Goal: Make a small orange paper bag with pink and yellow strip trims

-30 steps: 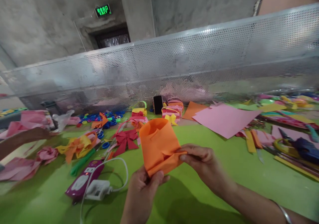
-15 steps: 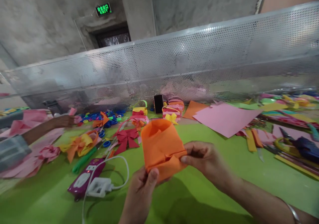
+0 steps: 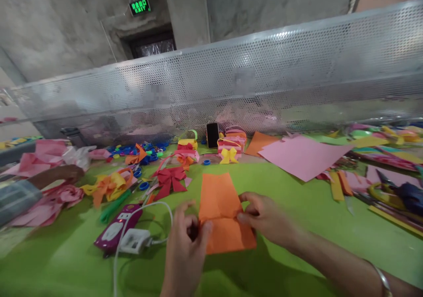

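A folded orange paper (image 3: 222,200) lies flat on the green table (image 3: 297,213) in front of me. My left hand (image 3: 187,244) pinches its left edge at the crease. The paper's right edge at the same crease is pinched by my right hand (image 3: 264,217). A metal bangle (image 3: 382,279) sits on my right wrist.
A purple device (image 3: 114,232) with a white plug and cable lies to the left. A red bow (image 3: 169,180), an orange-yellow bow (image 3: 107,186), small paper baskets (image 3: 229,146), a phone (image 3: 212,135) and a pink sheet (image 3: 302,156) lie behind. Another person's arm (image 3: 39,182) rests far left. Scissors and strips fill the right.
The orange paper was held up as an open pouch; it is now pressed flat on the table. The other person's arm has drawn back to the left.
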`<state>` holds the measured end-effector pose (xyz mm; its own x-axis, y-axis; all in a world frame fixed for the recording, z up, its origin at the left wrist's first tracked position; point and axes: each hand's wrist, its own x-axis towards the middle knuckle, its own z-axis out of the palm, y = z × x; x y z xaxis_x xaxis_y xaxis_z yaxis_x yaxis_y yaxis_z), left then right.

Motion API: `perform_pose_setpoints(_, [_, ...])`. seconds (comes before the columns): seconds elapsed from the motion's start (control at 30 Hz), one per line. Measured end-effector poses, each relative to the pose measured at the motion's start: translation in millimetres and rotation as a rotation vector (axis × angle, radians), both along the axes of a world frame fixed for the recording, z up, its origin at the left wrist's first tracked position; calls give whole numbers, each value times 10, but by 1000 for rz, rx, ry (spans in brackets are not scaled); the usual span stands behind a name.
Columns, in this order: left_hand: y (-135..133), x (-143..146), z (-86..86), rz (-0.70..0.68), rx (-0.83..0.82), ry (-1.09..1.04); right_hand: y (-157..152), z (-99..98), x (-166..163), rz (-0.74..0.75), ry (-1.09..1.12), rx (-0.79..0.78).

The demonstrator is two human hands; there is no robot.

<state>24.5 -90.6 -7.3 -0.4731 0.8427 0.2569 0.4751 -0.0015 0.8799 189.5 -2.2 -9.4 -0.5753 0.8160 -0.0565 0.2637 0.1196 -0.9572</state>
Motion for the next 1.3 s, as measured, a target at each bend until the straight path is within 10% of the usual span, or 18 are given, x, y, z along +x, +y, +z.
perform_pose_setpoints(0.23, [-87, -90, -139, -58, -203, 752, -125, -116, -1, 93, -527, 424])
perform_pose_setpoints(0.43, [-27, -8, -151, -180, -93, 892, -129, -40, -20, 206, -715, 593])
perform_pose_setpoints(0.73, [-65, 239, -201, -241, -295, 998, 64, 41, 54, 236, -561, 475])
perform_pose_setpoints(0.93, [-102, 53, -306, -369, -123, 988, 533, 242, 12, 203, -401, 519])
perform_pose_setpoints(1.3, [-107, -184, -437, -501, 94, 1047, 556, 13, -140, 150, -363, 400])
